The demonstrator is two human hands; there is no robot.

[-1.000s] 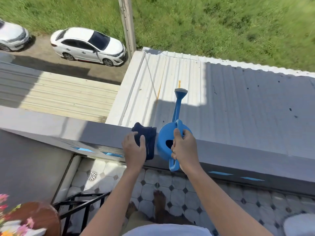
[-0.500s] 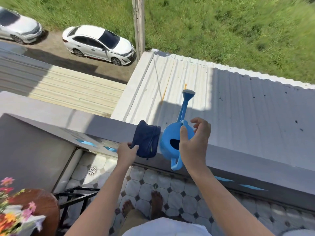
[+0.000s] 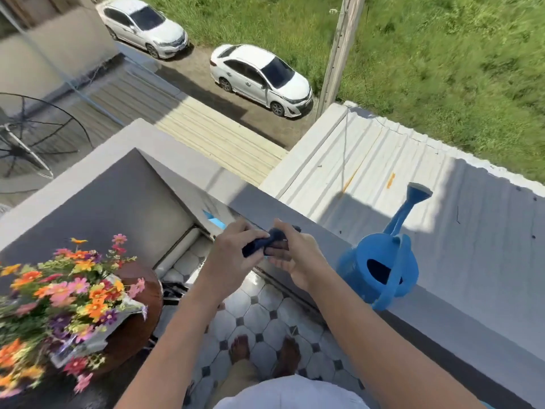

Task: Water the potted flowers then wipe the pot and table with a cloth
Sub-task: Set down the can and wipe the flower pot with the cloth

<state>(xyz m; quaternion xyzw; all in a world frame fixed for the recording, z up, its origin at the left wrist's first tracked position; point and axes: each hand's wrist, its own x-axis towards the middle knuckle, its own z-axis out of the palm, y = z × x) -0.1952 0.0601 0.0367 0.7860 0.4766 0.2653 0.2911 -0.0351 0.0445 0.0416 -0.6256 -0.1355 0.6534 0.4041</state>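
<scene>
A dark blue cloth is bunched between both hands, above the balcony floor just inside the ledge. My left hand grips its left end and my right hand holds its right end. The blue watering can stands alone on the grey ledge to the right, spout pointing away. The potted flowers, orange, pink and yellow in a pale pot, stand on a round brown table at the lower left.
The balcony floor has white and dark tiles, and my bare feet show below. Beyond the ledge lie a corrugated metal roof, two white cars, a pole and grass. A black metal frame sits beside the table.
My right hand let go of the watering can, which stays on the ledge, and joined my left hand on the cloth. The cloth left the ledge. The view swung left, showing the flowers.
</scene>
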